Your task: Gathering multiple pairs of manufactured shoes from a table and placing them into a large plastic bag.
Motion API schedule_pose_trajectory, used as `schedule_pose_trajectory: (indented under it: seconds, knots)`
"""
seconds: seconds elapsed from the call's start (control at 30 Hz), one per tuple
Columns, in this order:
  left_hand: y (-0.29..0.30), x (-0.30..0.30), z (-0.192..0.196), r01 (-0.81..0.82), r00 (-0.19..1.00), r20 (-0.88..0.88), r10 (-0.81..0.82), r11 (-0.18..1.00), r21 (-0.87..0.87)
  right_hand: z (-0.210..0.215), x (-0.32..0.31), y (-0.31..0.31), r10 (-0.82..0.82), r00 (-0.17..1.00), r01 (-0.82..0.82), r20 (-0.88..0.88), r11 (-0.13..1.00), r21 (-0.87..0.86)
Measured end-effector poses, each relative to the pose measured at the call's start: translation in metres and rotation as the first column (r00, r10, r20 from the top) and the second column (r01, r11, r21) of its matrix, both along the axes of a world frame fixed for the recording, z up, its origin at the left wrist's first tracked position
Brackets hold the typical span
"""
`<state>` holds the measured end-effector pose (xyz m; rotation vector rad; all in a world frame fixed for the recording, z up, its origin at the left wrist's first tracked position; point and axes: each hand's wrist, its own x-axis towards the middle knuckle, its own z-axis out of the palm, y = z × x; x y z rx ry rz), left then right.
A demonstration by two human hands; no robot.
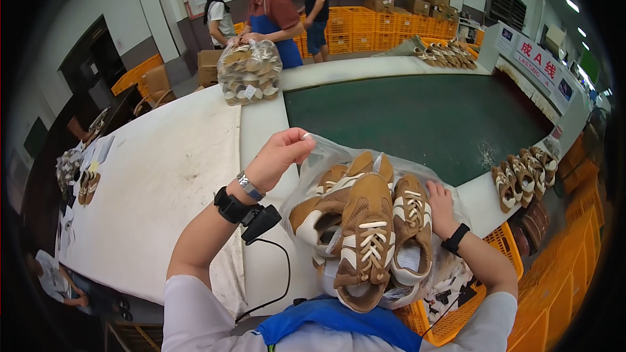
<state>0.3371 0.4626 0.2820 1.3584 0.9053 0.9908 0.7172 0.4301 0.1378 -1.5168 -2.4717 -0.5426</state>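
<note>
A clear plastic bag (306,186) filled with several brown-and-white lace-up sneakers (366,234) stands in front of me, its mouth loose around the shoes. My left hand (290,146) is closed, pinching the bag's upper left edge between thumb and fingers and holding it raised. On the opposite side, my right hand (442,210) lies against the bag beside the rightmost sneaker (412,212). Its fingers are stretched along the bag's side, partly hidden by the plastic. The lower part of the bag is hidden behind the shoes.
A green conveyor belt (417,117) runs beyond the bag, with a white table (163,176) to the left. More sneakers (525,173) line the right ledge. An orange crate (482,293) sits by my right arm. At the far side, a person in a blue apron (270,19) handles another shoe-filled bag (250,72).
</note>
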Motion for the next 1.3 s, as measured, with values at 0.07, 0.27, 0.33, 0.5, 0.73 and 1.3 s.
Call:
schedule_pose_trajectory:
  seconds: [0.07,0.27,0.33,0.5,0.73,1.3]
  knots:
    - [0.0,-0.003,0.0,-0.015,1.0,0.0,0.015,1.0,0.0,0.01,-0.005,0.008,-0.015,1.0,0.015,-0.005,0.998,-0.056]
    - [0.001,-0.009,-0.001,-0.026,0.999,-0.043,0.026,1.0,-0.001,-0.001,-0.011,0.02,-0.026,0.97,-0.04,-0.242,0.963,-0.266]
    - [0.002,-0.005,0.001,-0.017,0.998,-0.06,0.017,1.0,0.003,-0.021,0.001,0.031,0.089,0.991,-0.094,-0.101,0.994,-0.049]
    - [0.005,-0.01,-0.003,-0.041,0.997,-0.07,0.043,0.999,0.026,-0.017,0.003,0.044,0.059,0.997,-0.058,0.051,0.998,-0.017]
    - [0.003,-0.014,-0.005,-0.05,0.992,-0.115,0.052,0.999,0.022,-0.018,0.009,0.046,0.033,0.987,-0.036,0.155,0.999,0.014]
    - [-0.005,-0.003,0.028,-0.045,0.975,-0.212,0.064,0.995,0.092,0.114,0.065,0.023,-0.249,0.857,0.098,-0.452,0.938,-0.332]
